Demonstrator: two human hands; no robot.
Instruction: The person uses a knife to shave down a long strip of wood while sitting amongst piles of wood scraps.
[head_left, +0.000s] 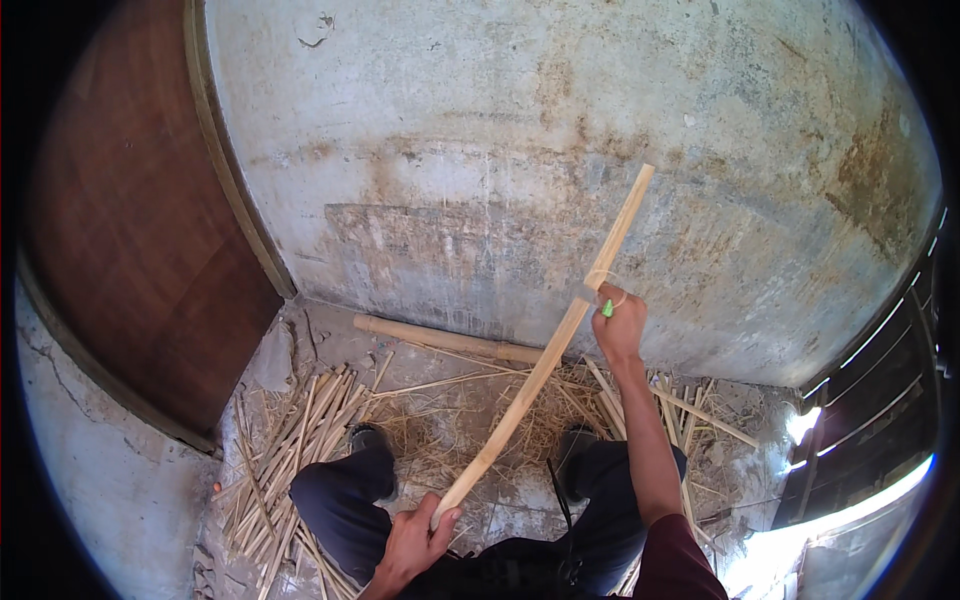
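The left hand (416,537) grasps the lower end of the bamboo strip (515,408), which slants up rightward; beside its upper part, the right hand (623,325) clenches a green-ended tool (608,309).

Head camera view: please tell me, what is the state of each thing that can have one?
Long pale wooden strip: slanted, held
Left hand: closed around strip's near end
Right hand: closed; grip unclear
Shorter pale wooden piece: tilted, beyond gap
Thin pale wooden sticks: heaped loosely
Grey-white wall: stained
Round tan pole: lying near wall
Brown wooden door: apparently shut
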